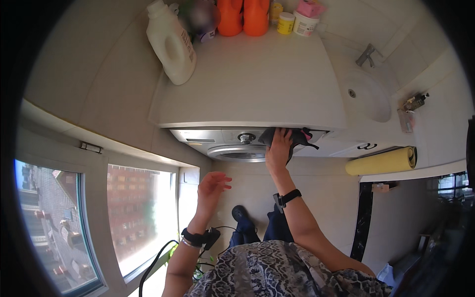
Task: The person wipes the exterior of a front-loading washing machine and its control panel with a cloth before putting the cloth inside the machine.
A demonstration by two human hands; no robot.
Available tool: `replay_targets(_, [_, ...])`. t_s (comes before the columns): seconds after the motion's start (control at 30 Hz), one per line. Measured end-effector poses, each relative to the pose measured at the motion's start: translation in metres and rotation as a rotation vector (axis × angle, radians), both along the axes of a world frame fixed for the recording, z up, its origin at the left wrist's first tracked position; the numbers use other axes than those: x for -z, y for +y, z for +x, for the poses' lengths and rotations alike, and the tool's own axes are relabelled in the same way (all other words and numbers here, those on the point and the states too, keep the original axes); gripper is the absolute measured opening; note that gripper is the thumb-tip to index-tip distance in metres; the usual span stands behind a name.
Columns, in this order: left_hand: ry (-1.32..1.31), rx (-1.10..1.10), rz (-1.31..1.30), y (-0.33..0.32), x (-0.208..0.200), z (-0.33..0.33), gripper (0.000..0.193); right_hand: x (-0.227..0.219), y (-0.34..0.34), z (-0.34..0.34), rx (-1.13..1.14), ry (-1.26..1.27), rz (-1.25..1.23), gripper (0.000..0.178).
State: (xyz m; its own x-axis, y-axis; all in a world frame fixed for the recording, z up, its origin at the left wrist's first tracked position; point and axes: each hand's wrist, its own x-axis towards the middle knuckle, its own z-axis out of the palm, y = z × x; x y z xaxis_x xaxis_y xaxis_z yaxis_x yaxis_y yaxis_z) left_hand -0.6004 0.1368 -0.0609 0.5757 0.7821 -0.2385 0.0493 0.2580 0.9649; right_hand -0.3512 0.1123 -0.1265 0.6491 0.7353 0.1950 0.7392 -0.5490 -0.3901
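Observation:
My right hand [278, 151] presses a dark cloth [300, 138] against the front panel of a silver washing machine [210, 135]. Loose ends of the cloth stick out to the right, with a small pink patch near its top edge. Just left of the cloth is the machine's round knob [246, 138]. Below the panel, the top arc of the round door [236, 154] shows. My left hand [214, 187] hangs in the air in front of the machine, fingers apart and touching nothing.
A white countertop [252, 84] covers the machine. On it stand a white jug [170, 44], orange bottles [242, 17] and small tubs [295, 23]. A washbasin [368, 94] and a yellow roll [383, 161] are at right. Windows [141, 213] line the left; a black cable [153, 262] runs near my left arm.

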Motion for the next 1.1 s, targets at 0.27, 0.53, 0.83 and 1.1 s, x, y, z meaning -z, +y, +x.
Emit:
replay_targets(0.27, [-0.032,0.109,-0.034,0.03,0.001,-0.008,0.021,0.001,0.033,-0.039,-0.251,0.009,-0.022,0.073])
replay_targets(0.53, [-0.031,0.11,-0.054,0.039,-0.005,-0.019,0.023,0.01,-0.04,0.084,0.046,-0.075,-0.143,0.066])
replay_targets(0.83, [0.002,0.052,-0.047,0.043,-0.007,-0.066,0.022,-0.001,0.076,-0.08,-0.185,-0.108,-0.276,0.063])
replay_targets(1.1, [-0.032,-0.133,-0.1,0.045,-0.006,-0.121,0.022,-0.002,0.172,-0.191,-0.186,-0.125,-0.268,0.053])
